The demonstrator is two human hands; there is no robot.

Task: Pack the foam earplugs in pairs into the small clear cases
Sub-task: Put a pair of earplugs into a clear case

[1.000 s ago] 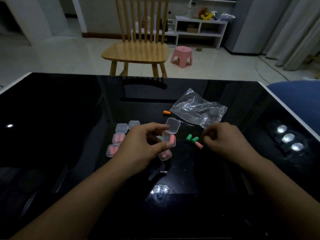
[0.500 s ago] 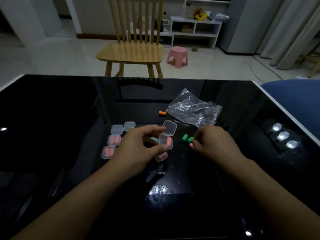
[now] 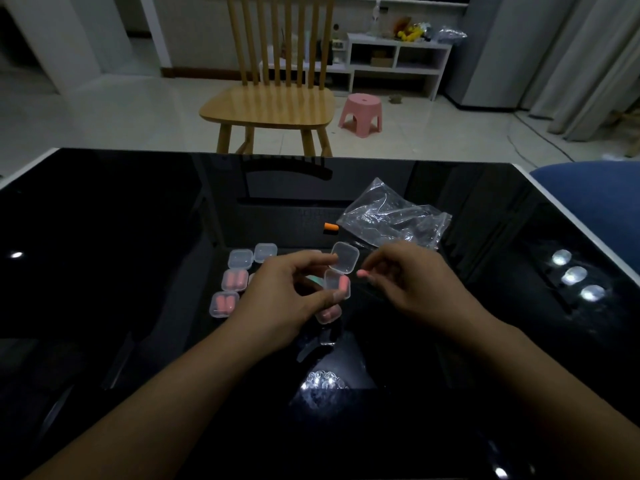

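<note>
Packing partway done: two closed cases with pink pairs (image 3: 234,279) (image 3: 223,303) on black table (image 3: 104,237), two empty cases (image 3: 240,259) (image 3: 265,252) behind, orange earplug (image 3: 331,226) loose near plastic bag (image 3: 391,216). Holding open case (image 3: 337,284) off table in left hand (image 3: 280,299), thumb and fingers pinched on it, lid up, one pink plug inside. Bringing second pink earplug (image 3: 363,273) just beside it, pinched in right hand (image 3: 412,285) fingertips.

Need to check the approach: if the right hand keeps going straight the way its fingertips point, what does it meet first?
Most likely the open clear case held in the left hand. The right hand pinches a pink earplug pointing left at it, with a small gap between. Depth is unclear from this single view.
</note>
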